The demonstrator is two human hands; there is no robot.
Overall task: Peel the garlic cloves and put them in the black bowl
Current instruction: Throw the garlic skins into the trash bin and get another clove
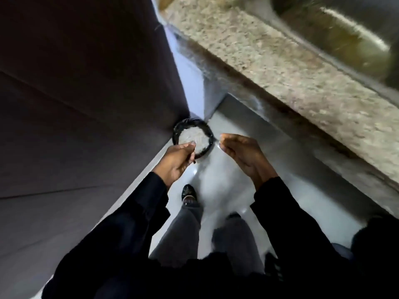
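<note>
Head-worn view, steeply downward, hands [177, 160] near, floor [226, 182] apparently below, blurred

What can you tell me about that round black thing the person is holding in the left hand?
The black bowl is small and round, with a dark, glossy-looking rim. Pale, blurred contents fill the inside; what they are cannot be told. It is held in the air above the grey floor, tipped a little toward the camera. The left hand grips its near rim, thumb over the edge. The right hand is close beside it, apart.
</note>
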